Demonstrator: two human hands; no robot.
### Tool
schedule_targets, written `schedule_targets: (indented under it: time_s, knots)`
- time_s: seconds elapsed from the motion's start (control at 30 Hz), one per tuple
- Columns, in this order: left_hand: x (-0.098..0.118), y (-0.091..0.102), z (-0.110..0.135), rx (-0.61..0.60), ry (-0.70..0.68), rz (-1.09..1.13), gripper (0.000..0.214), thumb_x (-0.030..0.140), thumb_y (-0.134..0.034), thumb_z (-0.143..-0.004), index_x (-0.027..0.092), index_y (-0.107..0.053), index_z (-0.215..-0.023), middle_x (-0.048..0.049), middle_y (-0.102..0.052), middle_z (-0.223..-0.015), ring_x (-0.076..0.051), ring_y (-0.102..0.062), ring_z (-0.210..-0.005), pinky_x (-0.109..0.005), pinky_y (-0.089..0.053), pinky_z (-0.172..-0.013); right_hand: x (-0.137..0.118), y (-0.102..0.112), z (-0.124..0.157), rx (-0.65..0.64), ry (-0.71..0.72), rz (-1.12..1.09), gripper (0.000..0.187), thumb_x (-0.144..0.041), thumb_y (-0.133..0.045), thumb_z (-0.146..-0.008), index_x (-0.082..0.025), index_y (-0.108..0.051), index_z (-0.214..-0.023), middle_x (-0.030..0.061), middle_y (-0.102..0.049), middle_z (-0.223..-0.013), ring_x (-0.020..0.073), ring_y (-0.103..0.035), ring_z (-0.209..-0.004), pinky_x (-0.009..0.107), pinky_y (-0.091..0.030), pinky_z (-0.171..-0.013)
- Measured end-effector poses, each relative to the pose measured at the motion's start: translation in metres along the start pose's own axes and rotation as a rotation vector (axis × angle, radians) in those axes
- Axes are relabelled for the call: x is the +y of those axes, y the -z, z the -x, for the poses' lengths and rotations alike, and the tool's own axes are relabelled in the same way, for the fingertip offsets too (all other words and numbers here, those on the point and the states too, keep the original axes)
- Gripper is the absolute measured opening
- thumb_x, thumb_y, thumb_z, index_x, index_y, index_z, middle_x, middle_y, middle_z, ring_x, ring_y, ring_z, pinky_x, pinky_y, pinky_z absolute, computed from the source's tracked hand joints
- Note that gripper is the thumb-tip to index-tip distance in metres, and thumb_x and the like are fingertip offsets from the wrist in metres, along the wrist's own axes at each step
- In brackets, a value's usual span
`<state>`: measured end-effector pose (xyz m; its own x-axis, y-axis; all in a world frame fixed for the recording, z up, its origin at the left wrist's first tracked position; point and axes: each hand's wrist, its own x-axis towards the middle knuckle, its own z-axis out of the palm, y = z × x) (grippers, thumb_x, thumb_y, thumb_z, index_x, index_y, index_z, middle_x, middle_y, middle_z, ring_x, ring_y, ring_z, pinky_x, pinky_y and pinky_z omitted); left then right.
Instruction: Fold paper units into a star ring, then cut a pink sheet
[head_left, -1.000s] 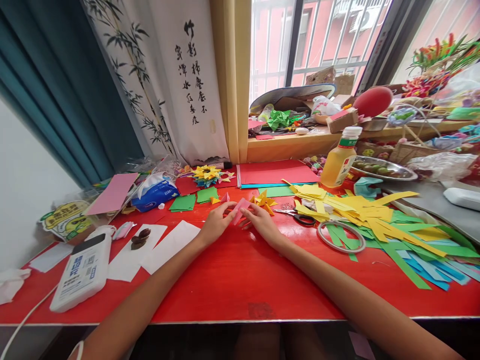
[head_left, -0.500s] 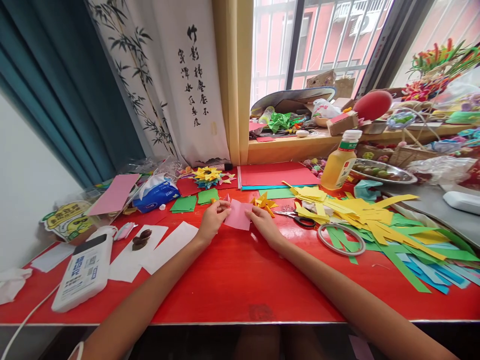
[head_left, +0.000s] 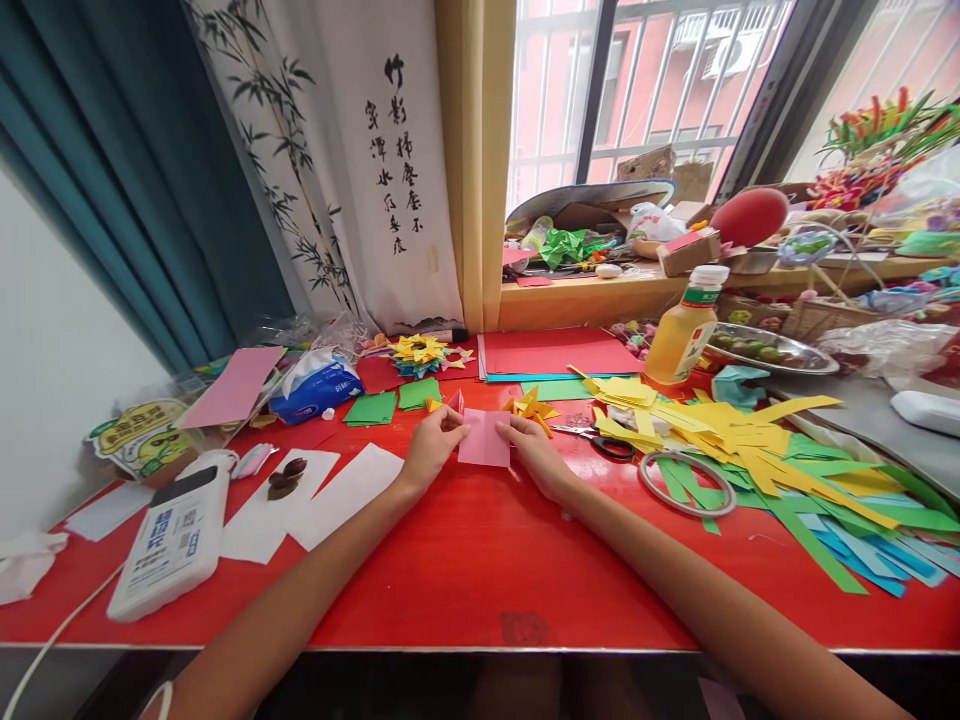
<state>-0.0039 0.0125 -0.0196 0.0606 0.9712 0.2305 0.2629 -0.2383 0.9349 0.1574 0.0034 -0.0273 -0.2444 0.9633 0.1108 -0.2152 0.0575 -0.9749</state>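
Observation:
A small pink paper square (head_left: 485, 440) is held between both hands just above the red table (head_left: 480, 570). My left hand (head_left: 431, 447) pinches its left edge with thumb and fingers closed. My right hand (head_left: 534, 448) pinches its right edge the same way. The sheet lies nearly flat and unfolded. A folded yellow-orange paper piece (head_left: 531, 406) sits just behind my right hand, and a small pink folded bit (head_left: 455, 401) lies behind the left.
Scissors (head_left: 600, 441) and a tape ring (head_left: 685, 483) lie to the right, beside a heap of yellow, green and blue paper strips (head_left: 757, 450). A juice bottle (head_left: 679, 330), red card sheets (head_left: 555, 352), green squares (head_left: 369, 408), a tissue pack (head_left: 315, 382) and white sheets (head_left: 330, 495) surround the work spot.
The pink paper was folded into a narrow slanted shape a second ago; it has been opened out into a flat square between my hands. The hands shifted slightly apart.

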Motion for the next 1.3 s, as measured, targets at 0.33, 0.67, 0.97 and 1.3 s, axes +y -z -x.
schedule_targets:
  time_s: [0.33, 0.67, 0.97, 1.3]
  knots:
    - [-0.007, -0.003, 0.001, 0.070, -0.020, -0.169, 0.021, 0.037, -0.056, -0.070, 0.018, -0.051, -0.076, 0.0003, -0.058, -0.069, -0.013, -0.056, -0.066, -0.023, -0.041, -0.059, 0.003, 0.000, -0.001, 0.026, -0.038, 0.029, 0.025, -0.034, -0.051, -0.071, -0.015, -0.062, -0.084, 0.0013, -0.063, -0.071, 0.0127, -0.054, -0.061, 0.024, -0.042, -0.059]
    - [0.009, 0.006, 0.010, -0.072, -0.517, -0.810, 0.019, 0.025, -0.035, -0.085, 0.018, -0.053, -0.085, -0.0047, -0.057, -0.086, -0.015, -0.055, -0.079, -0.023, -0.042, -0.069, 0.005, 0.001, -0.001, 0.061, -0.024, 0.029, 0.024, -0.036, -0.051, -0.073, -0.015, -0.060, -0.080, 0.0000, -0.060, -0.069, 0.0112, -0.050, -0.061, 0.021, -0.038, -0.055]
    - [0.003, 0.014, 0.006, -0.080, -0.872, -0.963, 0.028, 0.020, -0.037, -0.086, 0.017, -0.053, -0.109, -0.0077, -0.058, -0.108, -0.016, -0.055, -0.098, -0.026, -0.046, -0.081, 0.004, 0.002, -0.002, 0.035, -0.059, -0.017, 0.025, -0.035, -0.054, -0.071, -0.014, -0.062, -0.082, 0.0029, -0.061, -0.070, 0.0122, -0.051, -0.059, 0.024, -0.039, -0.057]
    - [0.003, 0.018, 0.004, -0.185, -1.110, -1.024, 0.030, 0.016, -0.042, -0.084, 0.015, -0.052, -0.112, -0.0056, -0.059, -0.111, -0.015, -0.054, -0.100, -0.027, -0.047, -0.084, 0.006, 0.004, -0.004, 0.030, -0.089, -0.060, 0.024, -0.034, -0.057, -0.068, -0.014, -0.063, -0.079, 0.0038, -0.061, -0.067, 0.0133, -0.051, -0.060, 0.026, -0.037, -0.056]
